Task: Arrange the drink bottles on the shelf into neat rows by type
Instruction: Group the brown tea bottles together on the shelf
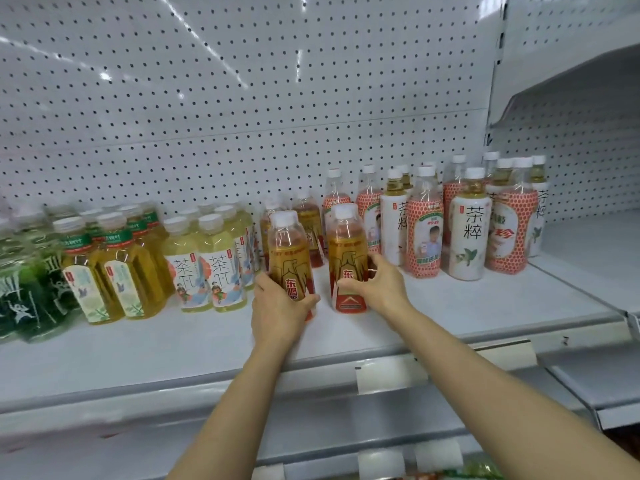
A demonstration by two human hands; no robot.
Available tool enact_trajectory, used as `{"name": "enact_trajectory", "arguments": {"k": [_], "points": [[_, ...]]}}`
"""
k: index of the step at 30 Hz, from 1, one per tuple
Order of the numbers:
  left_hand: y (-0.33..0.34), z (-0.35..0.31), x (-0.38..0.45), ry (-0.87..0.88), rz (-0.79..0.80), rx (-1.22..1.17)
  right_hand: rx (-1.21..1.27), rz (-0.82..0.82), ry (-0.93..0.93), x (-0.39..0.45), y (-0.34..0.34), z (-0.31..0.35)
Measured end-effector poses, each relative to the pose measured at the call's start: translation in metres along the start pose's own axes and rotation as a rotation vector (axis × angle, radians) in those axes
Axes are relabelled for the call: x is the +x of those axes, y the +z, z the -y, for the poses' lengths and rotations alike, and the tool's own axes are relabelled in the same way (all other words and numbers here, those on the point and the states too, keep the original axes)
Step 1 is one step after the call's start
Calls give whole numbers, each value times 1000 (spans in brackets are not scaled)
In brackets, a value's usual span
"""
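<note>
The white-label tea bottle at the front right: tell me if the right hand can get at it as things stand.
Probably yes, once freed: the right hand grips an amber bottle now. The white-label tea bottle stands in the front row to its right, nothing before it.

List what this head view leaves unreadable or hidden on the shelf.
- Dark green bottles, head view: motion-blurred and cut by the left edge; labels unreadable.
- Left orange bottle: base hidden by the left hand.
- Right orange bottle: label partly covered by the right hand.
- Rear bottles behind the white tea bottle: mostly hidden.
</note>
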State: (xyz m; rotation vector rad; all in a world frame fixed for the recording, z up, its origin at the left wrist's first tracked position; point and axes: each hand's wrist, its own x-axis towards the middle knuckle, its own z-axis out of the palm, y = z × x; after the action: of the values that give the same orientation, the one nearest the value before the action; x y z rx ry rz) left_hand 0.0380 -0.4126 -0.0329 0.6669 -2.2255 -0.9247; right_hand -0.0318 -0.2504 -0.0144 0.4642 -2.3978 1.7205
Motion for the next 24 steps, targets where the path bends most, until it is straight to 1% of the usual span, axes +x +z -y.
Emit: {"name": "enact_trajectory", "arguments": {"k": [2, 7, 11, 16, 24], "points": [[-3, 4, 6, -21, -10, 8, -10, -10, 6, 13, 14, 2], [-3, 11, 25, -52, -27, 40, -41, 25, 8, 44, 44, 3], [-1, 10, 35, -75, -25, 69, -105, 2, -40, 63, 62, -3], [0, 9, 44, -59, 2, 77, -131, 39, -88, 78, 71, -4], [7, 7, 57, -29, 12, 120, -164, 33, -79, 97, 90, -6]]}}
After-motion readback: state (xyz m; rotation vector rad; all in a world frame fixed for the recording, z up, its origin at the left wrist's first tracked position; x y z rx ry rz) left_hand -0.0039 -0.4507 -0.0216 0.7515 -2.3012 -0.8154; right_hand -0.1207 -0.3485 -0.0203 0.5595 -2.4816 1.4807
